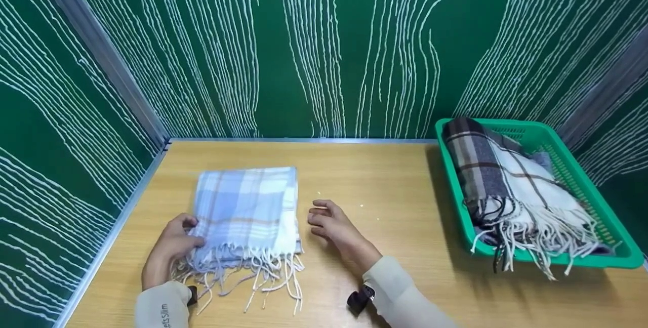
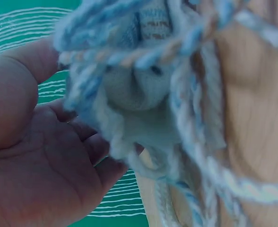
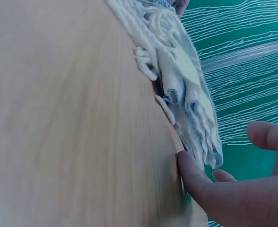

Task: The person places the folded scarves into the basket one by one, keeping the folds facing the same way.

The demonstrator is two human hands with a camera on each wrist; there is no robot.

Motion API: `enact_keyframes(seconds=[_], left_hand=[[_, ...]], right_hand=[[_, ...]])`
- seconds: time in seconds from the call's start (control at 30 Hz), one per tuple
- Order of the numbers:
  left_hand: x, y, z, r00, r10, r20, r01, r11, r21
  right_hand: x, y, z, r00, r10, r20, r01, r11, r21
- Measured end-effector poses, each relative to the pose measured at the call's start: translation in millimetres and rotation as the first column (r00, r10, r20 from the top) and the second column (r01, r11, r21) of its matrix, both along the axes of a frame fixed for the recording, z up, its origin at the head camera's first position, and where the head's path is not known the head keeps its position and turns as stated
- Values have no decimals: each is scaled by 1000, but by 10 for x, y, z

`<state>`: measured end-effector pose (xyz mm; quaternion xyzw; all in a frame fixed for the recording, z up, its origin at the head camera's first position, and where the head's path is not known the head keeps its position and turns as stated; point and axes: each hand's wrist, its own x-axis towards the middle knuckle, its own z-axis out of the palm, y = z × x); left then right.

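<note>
A folded light blue and white plaid scarf (image 1: 243, 206) lies on the table, its twisted fringe (image 1: 273, 272) spread toward the front edge. At its left edge, my left hand (image 1: 172, 242) holds the layers, the thumb on top near the fringe. In the left wrist view the hand (image 2: 49, 142) has thumb and fingers on either side of the scarf's folded edge (image 2: 134, 94); the fingertips are partly hidden behind it. My right hand (image 1: 334, 227) is just right of the scarf, fingers loosely bent and holding nothing. The right wrist view shows stacked layers (image 3: 191, 104) beyond the hand (image 3: 243, 194).
A green plastic basket (image 1: 625, 247) stands on the right of the wooden table (image 1: 385, 176). Inside is a folded brown and white plaid scarf (image 1: 526, 171), its fringe hanging over the front rim. Green walls (image 1: 354, 65) with white lines enclose the back and sides.
</note>
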<state>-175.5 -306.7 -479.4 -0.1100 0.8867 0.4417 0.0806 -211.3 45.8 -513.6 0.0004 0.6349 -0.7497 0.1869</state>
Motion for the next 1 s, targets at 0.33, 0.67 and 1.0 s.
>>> enact_keyframes(seconds=[0.33, 0.67, 1.0], left_hand=[[2, 53, 1, 998, -56, -29, 56, 998, 15], [8, 130, 0, 996, -88, 2, 88, 996, 18], [19, 115, -33, 987, -159, 10, 157, 980, 123]], right_hand=[[35, -2, 20, 996, -27, 86, 34, 996, -83], [87, -16, 41, 995, -6, 101, 23, 986, -162], [106, -5, 26, 994, 11, 113, 9, 984, -176]])
